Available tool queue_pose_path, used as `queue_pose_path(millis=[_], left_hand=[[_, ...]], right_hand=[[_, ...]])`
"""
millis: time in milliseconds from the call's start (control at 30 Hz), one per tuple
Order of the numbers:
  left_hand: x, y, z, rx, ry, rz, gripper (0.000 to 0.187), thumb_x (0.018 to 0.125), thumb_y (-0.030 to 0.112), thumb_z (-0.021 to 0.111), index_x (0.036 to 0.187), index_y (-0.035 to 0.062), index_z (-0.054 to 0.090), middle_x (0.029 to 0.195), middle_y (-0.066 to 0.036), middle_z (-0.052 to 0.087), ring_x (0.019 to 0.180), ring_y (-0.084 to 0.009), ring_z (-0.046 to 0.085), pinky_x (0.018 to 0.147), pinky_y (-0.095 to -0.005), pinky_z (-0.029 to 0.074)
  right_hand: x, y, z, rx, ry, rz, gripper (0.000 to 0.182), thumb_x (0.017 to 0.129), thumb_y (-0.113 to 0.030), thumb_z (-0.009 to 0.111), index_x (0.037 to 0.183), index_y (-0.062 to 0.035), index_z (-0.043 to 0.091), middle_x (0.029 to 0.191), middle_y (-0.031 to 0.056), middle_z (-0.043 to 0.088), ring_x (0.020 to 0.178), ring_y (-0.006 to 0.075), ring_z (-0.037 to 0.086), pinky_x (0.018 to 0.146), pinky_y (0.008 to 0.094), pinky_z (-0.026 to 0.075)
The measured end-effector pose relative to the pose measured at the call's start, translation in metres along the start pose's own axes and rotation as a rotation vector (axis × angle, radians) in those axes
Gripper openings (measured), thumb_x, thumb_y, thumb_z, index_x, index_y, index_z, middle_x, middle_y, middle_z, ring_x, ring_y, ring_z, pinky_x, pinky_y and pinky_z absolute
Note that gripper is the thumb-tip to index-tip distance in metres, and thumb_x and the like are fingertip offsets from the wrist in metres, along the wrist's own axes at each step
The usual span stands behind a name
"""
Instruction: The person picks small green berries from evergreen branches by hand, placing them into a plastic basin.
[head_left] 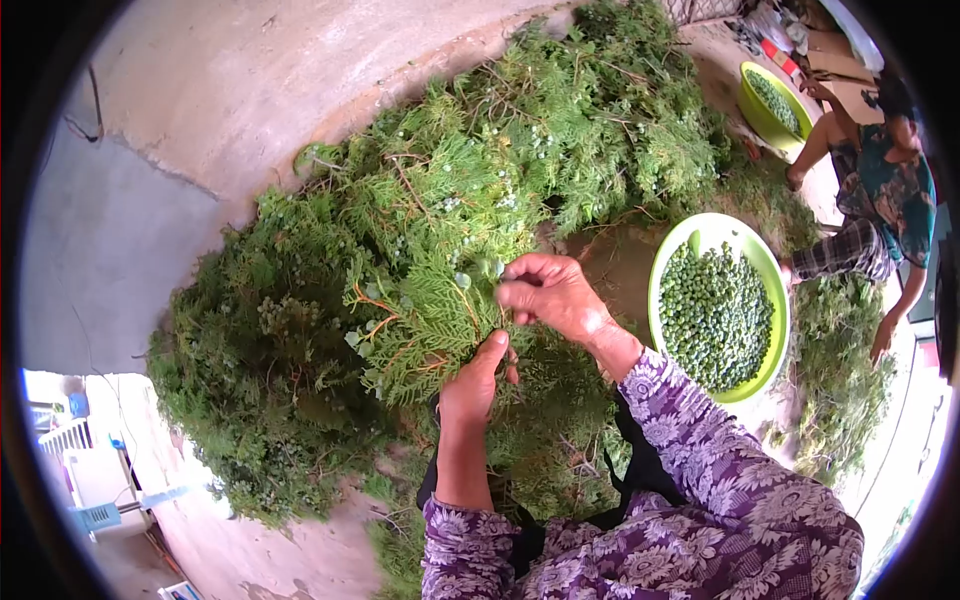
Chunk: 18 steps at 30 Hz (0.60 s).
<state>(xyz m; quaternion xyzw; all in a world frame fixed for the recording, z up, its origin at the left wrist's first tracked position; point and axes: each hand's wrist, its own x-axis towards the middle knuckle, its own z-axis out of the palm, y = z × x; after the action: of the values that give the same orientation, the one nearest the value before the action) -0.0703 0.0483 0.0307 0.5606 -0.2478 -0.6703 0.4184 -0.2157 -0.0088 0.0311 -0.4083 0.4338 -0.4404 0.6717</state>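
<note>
My left hand (472, 385) is closed around the stem end of a leafy conifer sprig (425, 335), thumb on top. The sprig has flat, fern-like green leaves, orange-brown twigs and several small pale-green cones. At its upper right edge, my right hand (560, 300) is closed in a pinch, with a green cone (498, 268) at the fingertips. The fingertips are slightly blurred. To the right of this hand stands a yellow-green basin (782, 310) holding a heap of picked green cones (715, 315).
A large pile of cut conifer branches (290, 340) spreads ahead and to the left. At the right, another person (895, 190) sits near a second yellow-green basin (752, 112) of cones. More cut greenery (840, 370) lies beyond the near basin. A concrete wall (250, 80) rises at the upper left.
</note>
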Motion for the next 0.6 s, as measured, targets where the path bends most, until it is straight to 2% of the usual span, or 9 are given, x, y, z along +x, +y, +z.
queue_pose_path(millis=[33, 100, 133, 200, 233, 333, 400, 467, 600], left_hand=[[-0.001, 0.000, -0.001, 0.007, -0.005, -0.001, 0.024, 0.078, 0.017, 0.062, 0.093, -0.0009, 0.057, 0.076, -0.007, 0.055, 0.061, -0.0144, 0.050, 0.046, -0.0268, 0.040], [-0.003, -0.002, 0.000, 0.309, -0.098, -0.100, 0.033, 0.084, 0.036, 0.051, 0.076, 0.0054, 0.058, 0.065, 0.000, 0.052, 0.061, -0.0089, 0.043, 0.060, -0.0234, 0.034], [-0.003, -0.003, 0.002, 0.313, -0.103, -0.102, 0.033, 0.084, 0.036, 0.051, 0.076, 0.0054, 0.058, 0.065, 0.000, 0.052, 0.061, -0.0089, 0.043, 0.060, -0.0234, 0.034], [-0.004, -0.003, 0.009, 0.258, -0.085, -0.047, 0.028, 0.083, 0.033, 0.055, 0.075, 0.0058, 0.057, 0.066, 0.000, 0.053, 0.057, -0.0093, 0.044, 0.056, -0.0229, 0.034], [-0.006, 0.000, 0.013, 0.268, -0.091, -0.049, 0.028, 0.083, 0.033, 0.055, 0.075, 0.0058, 0.057, 0.066, 0.000, 0.053, 0.057, -0.0093, 0.044, 0.056, -0.0229, 0.034], [-0.008, 0.005, 0.019, 0.174, 0.011, -0.072, 0.025, 0.075, 0.019, 0.065, 0.090, -0.0007, 0.058, 0.070, -0.007, 0.056, 0.054, -0.0157, 0.050, 0.045, -0.0274, 0.040], [-0.003, -0.001, 0.016, 0.192, -0.031, -0.080, 0.027, 0.074, 0.015, 0.066, 0.094, -0.0008, 0.056, 0.074, -0.008, 0.056, 0.057, -0.0159, 0.051, 0.044, -0.0275, 0.040], [-0.001, -0.004, 0.017, 0.137, -0.040, -0.048, 0.028, 0.074, 0.013, 0.066, 0.096, -0.0005, 0.055, 0.075, -0.008, 0.057, 0.058, -0.0161, 0.051, 0.043, -0.0276, 0.040], [-0.004, -0.003, 0.021, 0.058, -0.046, 0.000, 0.030, 0.073, 0.009, 0.067, 0.099, 0.0003, 0.054, 0.076, -0.008, 0.057, 0.058, -0.0170, 0.051, 0.042, -0.0278, 0.040]], right_hand=[[0.002, -0.003, -0.009, 0.089, 0.082, -0.023, 0.009, 0.078, -0.012, 0.063, 0.082, -0.0050, 0.059, 0.068, 0.0010, 0.058, 0.053, 0.0055, 0.052, 0.046, 0.0187, 0.042], [0.013, -0.014, -0.035, 0.371, 0.218, -0.052, 0.008, 0.081, -0.012, 0.059, 0.084, -0.0046, 0.059, 0.068, 0.0038, 0.059, 0.052, 0.0079, 0.052, 0.044, 0.0185, 0.043], [0.016, -0.019, -0.044, 0.564, 0.153, -0.091, 0.006, 0.083, -0.010, 0.056, 0.084, -0.0041, 0.058, 0.069, 0.0043, 0.058, 0.052, 0.0097, 0.053, 0.045, 0.0183, 0.043], [0.011, -0.027, -0.041, 0.485, 0.221, 0.019, 0.005, 0.083, -0.008, 0.055, 0.086, -0.0045, 0.057, 0.069, 0.0043, 0.057, 0.058, 0.0103, 0.055, 0.045, 0.0179, 0.043], [0.011, -0.022, -0.039, 0.455, 0.161, 0.060, 0.007, 0.083, -0.009, 0.055, 0.088, -0.0046, 0.057, 0.071, 0.0045, 0.058, 0.062, 0.0107, 0.056, 0.046, 0.0186, 0.044], [0.012, -0.015, -0.041, 0.376, 0.021, 0.093, 0.019, 0.079, -0.018, 0.062, 0.092, -0.0044, 0.055, 0.076, 0.0025, 0.057, 0.068, 0.0084, 0.055, 0.052, 0.0200, 0.043], [0.012, -0.017, -0.041, -0.141, -0.082, 0.006, 0.029, 0.080, -0.025, 0.062, 0.099, -0.0049, 0.053, 0.082, 0.0012, 0.056, 0.069, 0.0067, 0.052, 0.053, 0.0199, 0.040], [0.010, -0.015, -0.032, -0.180, -0.065, -0.065, 0.032, 0.077, -0.026, 0.066, 0.099, -0.0052, 0.055, 0.080, -0.0018, 0.055, 0.073, 0.0045, 0.048, 0.059, 0.0198, 0.040], [0.010, -0.006, -0.028, -0.376, -0.086, -0.179, 0.018, 0.076, -0.015, 0.068, 0.088, -0.0043, 0.059, 0.080, -0.0034, 0.056, 0.075, 0.0034, 0.048, 0.065, 0.0206, 0.042]])
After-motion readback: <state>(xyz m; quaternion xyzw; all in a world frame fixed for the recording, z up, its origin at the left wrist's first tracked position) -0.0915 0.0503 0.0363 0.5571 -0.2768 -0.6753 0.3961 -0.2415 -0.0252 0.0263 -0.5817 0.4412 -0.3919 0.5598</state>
